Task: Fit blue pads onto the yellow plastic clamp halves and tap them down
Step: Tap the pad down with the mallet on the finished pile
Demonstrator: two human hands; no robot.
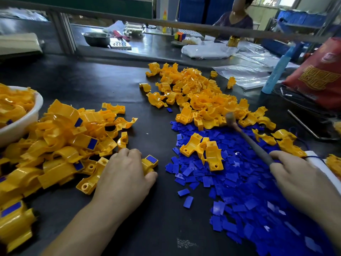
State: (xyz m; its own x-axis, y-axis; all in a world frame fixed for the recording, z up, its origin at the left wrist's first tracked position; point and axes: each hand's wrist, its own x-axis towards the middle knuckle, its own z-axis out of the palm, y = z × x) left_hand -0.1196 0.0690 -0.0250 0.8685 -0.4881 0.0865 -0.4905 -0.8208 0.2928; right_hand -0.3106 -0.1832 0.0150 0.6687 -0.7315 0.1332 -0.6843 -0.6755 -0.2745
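I sat at a dark, matte worktable in a workshop; beyond a metal rail across the bench another person sat on the far side, with a steel bowl, clear plastic bags and blue crates behind. A red bag leaned at the far right.

The table was loaded with glossy yellow plastic clamp halves, each a curved saddle with flat drilled ears. One bare heap lay ahead to the right. A second heap lay at my left, several of its pieces already carrying a flat blue rectangle, and a white bowl beside it held more. Thin, flat blue pads were spread in a loose drift at my right, with three bare halves resting on top of it.

My left hand lay palm down, fingers curled over a clamp half pressed to the table; its padded end stuck out just past my thumb and knuckles, the pad facing up. My right hand was closed around the grey handle of a small mallet, its blurred head raised above the edge of the bare heap, well apart from the held half.
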